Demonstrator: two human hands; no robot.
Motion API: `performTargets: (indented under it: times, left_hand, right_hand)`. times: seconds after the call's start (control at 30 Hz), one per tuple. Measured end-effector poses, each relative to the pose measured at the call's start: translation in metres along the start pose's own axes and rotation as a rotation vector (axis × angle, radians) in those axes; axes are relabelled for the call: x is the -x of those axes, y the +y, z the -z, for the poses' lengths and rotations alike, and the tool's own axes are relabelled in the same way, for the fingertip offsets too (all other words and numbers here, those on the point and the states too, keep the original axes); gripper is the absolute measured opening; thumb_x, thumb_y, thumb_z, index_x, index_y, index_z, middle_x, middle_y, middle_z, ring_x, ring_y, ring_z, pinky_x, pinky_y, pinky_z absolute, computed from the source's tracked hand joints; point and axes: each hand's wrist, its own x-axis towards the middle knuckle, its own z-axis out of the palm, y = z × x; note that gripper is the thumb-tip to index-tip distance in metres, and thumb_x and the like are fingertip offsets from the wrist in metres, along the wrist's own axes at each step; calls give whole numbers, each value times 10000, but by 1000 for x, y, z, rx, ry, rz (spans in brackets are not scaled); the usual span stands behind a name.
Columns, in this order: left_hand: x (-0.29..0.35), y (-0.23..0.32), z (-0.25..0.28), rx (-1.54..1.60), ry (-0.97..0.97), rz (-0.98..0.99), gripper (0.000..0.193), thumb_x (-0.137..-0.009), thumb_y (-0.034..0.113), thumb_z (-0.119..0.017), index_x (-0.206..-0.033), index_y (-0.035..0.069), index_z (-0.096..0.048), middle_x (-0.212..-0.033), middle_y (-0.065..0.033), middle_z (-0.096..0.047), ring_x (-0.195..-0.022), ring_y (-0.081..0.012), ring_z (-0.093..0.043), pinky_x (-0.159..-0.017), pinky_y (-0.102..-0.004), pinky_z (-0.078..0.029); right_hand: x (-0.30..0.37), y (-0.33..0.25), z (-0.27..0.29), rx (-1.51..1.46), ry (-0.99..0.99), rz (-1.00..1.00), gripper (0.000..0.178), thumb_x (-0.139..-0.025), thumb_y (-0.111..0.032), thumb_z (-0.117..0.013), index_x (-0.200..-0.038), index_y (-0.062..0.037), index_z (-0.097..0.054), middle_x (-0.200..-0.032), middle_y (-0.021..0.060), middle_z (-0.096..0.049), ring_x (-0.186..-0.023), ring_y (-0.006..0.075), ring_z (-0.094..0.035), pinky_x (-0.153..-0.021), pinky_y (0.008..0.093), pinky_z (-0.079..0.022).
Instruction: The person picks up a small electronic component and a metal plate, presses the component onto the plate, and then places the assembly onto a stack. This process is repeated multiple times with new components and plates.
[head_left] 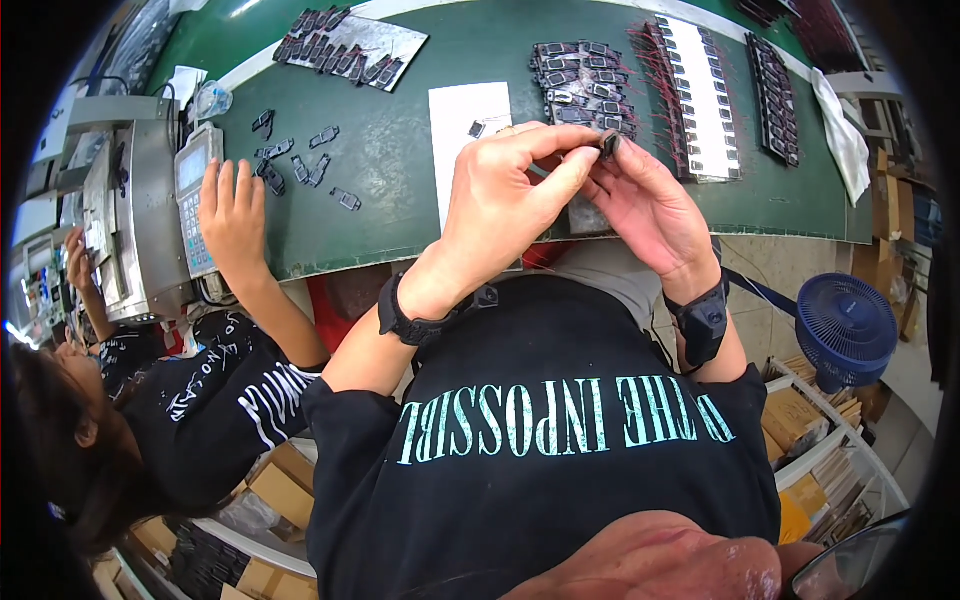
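My left hand (505, 195) and my right hand (655, 210) meet over the near part of the table. Between their fingertips is a small black part (608, 146), too covered to make out fully. Thumb and forefinger of the left are pinched at it; the right thumb and fingers close on its other side. Beneath the left hand lies a white sheet (455, 115) with one small black module (476, 129) on it. Just beyond my right hand stand rows of black rectangular modules (580, 75) with thin red wires.
A white strip (695, 75) edged with wired modules and another module row (775, 105) lie right. A loaded board (400, 45) sits far left, loose modules (318, 170) nearer. A co-worker's hand (233, 220) is beside a keypad device (193, 185). A blue fan (848, 325) stands right.
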Motion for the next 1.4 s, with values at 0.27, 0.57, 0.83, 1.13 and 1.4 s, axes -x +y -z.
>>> performTargets:
  times: [0.27,0.57,0.83,1.13,1.4]
  left_hand:
    - [4,0,-3,9,59,14,107,-854,64,-696,-937,3,-723,-830,-101,-700,-707,-167,-680,-605,-276,-537]
    - [4,0,-5,-80,109,-154,91,-844,16,-667,-934,11,-678,-879,-80,-669,-695,-172,-660,-541,-261,-521]
    - [8,-1,-5,-208,-19,-276,22,-868,0,-631,-882,-11,-618,-811,-55,-625,-656,-111,-590,-563,-246,-451]
    - [16,-7,4,-73,-52,-26,108,-933,67,-597,-849,0,-596,-785,-34,-617,-656,-95,-594,-565,-245,-478]
    - [8,-6,-1,-28,62,-29,95,-899,67,-654,-937,-19,-670,-839,-98,-664,-667,-153,-650,-578,-271,-513]
  right_hand:
    - [1,8,-9,91,17,66,288,-1012,-235,-552,-1227,-51,-608,-1232,65,-624,-1152,173,-560,-1039,358,-420]
    - [0,9,-26,-96,-12,55,277,-1013,-257,-557,-1191,-55,-620,-1190,40,-635,-1108,144,-560,-1023,333,-411]
    - [-2,10,-20,-244,11,14,282,-1010,-270,-562,-1182,-53,-615,-1198,50,-631,-1166,176,-548,-1045,349,-408]
    - [0,4,-22,-279,44,48,274,-994,-266,-592,-1178,-63,-614,-1194,56,-629,-1192,196,-549,-1046,358,-414]
    - [0,15,-20,-9,10,173,261,-1024,-240,-532,-1191,-70,-639,-1216,53,-637,-1184,182,-551,-1059,362,-406]
